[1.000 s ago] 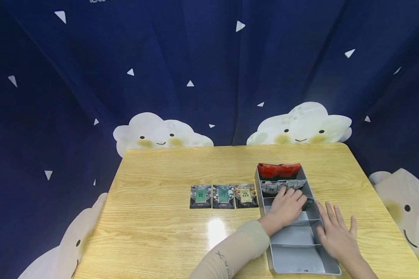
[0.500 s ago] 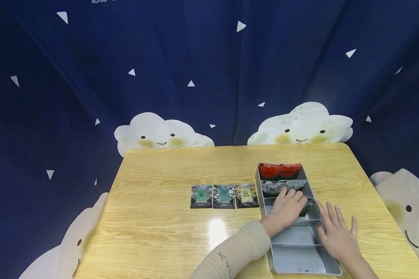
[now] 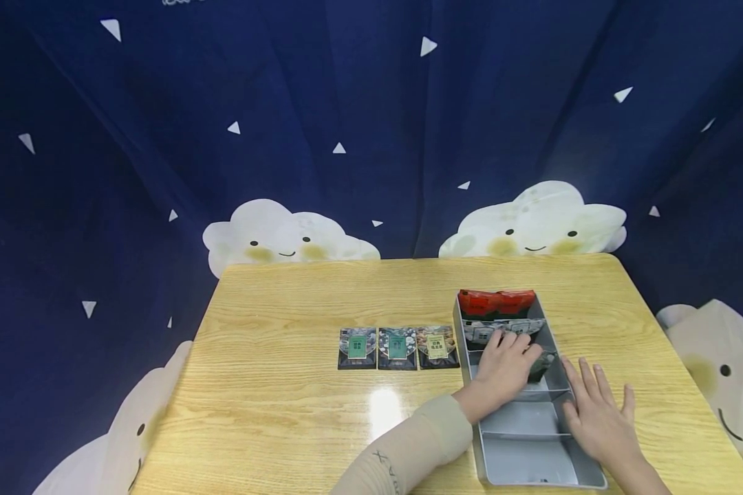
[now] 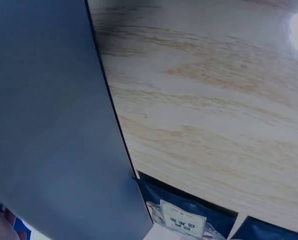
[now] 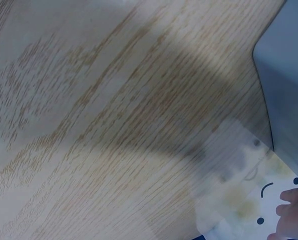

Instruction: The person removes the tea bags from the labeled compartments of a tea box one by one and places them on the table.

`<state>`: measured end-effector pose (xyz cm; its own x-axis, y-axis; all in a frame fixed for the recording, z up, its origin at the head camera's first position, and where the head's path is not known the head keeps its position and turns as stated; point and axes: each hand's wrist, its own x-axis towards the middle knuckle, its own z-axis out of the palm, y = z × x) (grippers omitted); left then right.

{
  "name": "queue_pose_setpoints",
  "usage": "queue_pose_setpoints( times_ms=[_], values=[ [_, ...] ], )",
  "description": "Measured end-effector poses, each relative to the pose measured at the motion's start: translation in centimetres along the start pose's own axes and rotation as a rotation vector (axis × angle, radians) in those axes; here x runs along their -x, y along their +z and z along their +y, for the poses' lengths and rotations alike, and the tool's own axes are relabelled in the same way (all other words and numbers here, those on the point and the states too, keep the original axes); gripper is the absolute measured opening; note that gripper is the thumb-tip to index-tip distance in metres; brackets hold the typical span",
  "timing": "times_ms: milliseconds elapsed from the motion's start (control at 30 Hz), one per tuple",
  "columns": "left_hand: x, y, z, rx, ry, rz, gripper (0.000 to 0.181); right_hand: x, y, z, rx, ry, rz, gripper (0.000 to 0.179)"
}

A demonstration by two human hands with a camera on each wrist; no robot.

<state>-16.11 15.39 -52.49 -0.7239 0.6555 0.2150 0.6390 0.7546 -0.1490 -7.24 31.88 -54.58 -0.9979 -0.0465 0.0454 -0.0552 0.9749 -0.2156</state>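
Note:
My left hand (image 3: 504,364) reaches into the grey divided box (image 3: 526,460), over its third compartment from the back. Its fingers curl down, and the thumb side holds a dark sachet (image 3: 541,367) that leans at a slant; the fingertips are partly hidden. Red sachets (image 3: 495,302) fill the rearmost compartment, and grey-black sachets (image 3: 479,333) stand in the one in front of it. Fingers straight and spread, my right hand (image 3: 597,416) rests along the box's right side. The left wrist view shows mostly the box's side wall (image 4: 53,110).
Left of the box, three flat sachets lie in a row: a green-labelled one (image 3: 357,348), a teal-labelled one (image 3: 397,348) and a yellow-labelled one (image 3: 437,347). They sit on a wooden table (image 3: 272,412). A dark blue curtain (image 3: 371,103) hangs behind.
My left hand has shifted slightly left within the box. The dark sachet beside it shows more and has tilted. My right hand stays put.

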Motion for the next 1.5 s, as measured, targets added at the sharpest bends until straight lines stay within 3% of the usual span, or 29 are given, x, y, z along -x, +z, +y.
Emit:
queue_pose_setpoints(
  times_ms=[567, 733, 1033, 1233, 1500],
  values=[
    [1.3, -2.7, -2.0, 0.054, -0.048, 0.129, 0.019, -0.1, 0.1, 0.1, 0.003, 0.001, 0.005, 0.073],
    [2.2, -3.5, -2.9, 0.065, -0.050, 0.217, 0.017, -0.1, 0.2, 0.0, 0.003, -0.003, 0.019, 0.073],
    [4.4, -4.3, -5.0, 0.118, -0.067, 0.357, 0.019, -0.1, 0.2, 0.1, -0.011, -0.018, 0.038, 0.072],
    [6.0, -4.6, -6.9, 0.180, -0.097, 0.402, 0.022, 0.0, 0.1, 0.1, -0.013, -0.017, 0.044, 0.072],
    [8.7, -3.6, -10.2, 0.230, -0.176, 0.438, 0.016, -0.1, 0.2, 0.1, -0.008, -0.015, 0.049, 0.071]
  ],
)
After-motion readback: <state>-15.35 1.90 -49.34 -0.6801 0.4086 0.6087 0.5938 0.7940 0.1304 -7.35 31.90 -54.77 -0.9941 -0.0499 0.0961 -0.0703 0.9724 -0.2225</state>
